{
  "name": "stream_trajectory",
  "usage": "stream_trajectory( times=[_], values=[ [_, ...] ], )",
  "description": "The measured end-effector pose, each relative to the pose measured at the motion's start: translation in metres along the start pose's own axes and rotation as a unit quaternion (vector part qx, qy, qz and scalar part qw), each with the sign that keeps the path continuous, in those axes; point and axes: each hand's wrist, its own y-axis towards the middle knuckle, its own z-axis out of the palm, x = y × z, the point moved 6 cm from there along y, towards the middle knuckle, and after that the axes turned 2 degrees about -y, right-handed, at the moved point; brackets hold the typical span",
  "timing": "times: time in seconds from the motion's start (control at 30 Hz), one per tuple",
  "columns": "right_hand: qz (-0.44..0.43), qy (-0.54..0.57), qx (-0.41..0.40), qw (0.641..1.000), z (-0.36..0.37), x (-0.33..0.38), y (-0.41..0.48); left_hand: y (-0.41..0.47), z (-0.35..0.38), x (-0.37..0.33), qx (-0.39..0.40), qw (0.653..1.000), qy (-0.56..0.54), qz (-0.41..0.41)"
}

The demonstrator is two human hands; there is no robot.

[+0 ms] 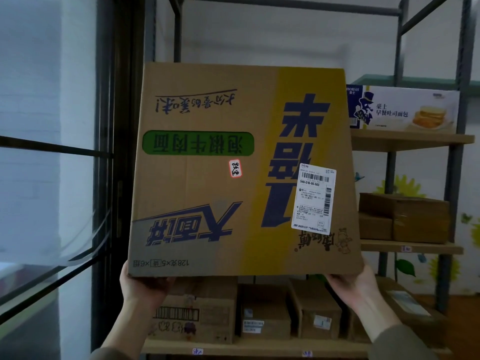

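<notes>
A large brown and yellow cardboard box (pixel 233 172) with upside-down blue and green print and a white shipping label fills the middle of the view, raised in front of a metal shelf rack (pixel 459 61). My left hand (pixel 141 284) supports its lower left corner from underneath. My right hand (pixel 354 281) supports its lower right corner the same way. The fingers of both hands reach under the box and are hidden by it.
Behind the box, the rack's wooden shelves hold a white bread carton (pixel 405 107) at upper right, taped brown parcels (pixel 405 219) on the middle shelf and several small cartons (pixel 265 310) on the lower shelf. A dark-framed window (pixel 52 152) stands to the left.
</notes>
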Motion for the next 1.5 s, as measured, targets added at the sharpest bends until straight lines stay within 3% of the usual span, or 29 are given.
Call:
stream_trajectory(
  times=[0.33,0.6,0.77,0.87,0.93,1.0,1.07,1.2,1.5],
  values=[
    [0.006,-0.011,0.011,1.0,0.0,0.001,0.0,-0.002,0.003,-0.004,0.019,1.0,0.009,0.017],
    [-0.027,0.001,0.08,0.996,0.018,0.025,-0.021,-0.004,0.025,-0.022,0.007,0.999,-0.008,0.044],
    [-0.138,-0.131,0.098,0.977,0.047,0.059,-0.039,-0.008,0.067,-0.042,0.037,0.995,0.041,0.082],
    [-0.25,-0.237,0.08,0.935,0.065,0.083,-0.048,-0.017,0.091,-0.061,0.051,0.973,0.135,0.178],
    [-0.306,-0.266,0.056,0.912,0.075,0.097,-0.05,-0.025,0.108,-0.072,0.049,0.935,0.224,0.27],
    [-0.332,-0.255,0.035,0.907,0.084,0.108,-0.047,-0.032,0.123,-0.084,0.016,0.885,0.291,0.363],
    [-0.344,-0.226,0.024,0.911,0.097,0.117,-0.044,-0.036,0.137,-0.095,-0.02,0.859,0.3,0.414],
    [-0.366,-0.162,0.041,0.916,0.134,0.139,-0.04,-0.034,0.177,-0.105,-0.006,0.861,0.266,0.433],
    [-0.421,-0.199,0.027,0.884,0.195,0.171,-0.003,0.015,0.238,-0.123,0.038,0.829,0.329,0.45]
  ],
)
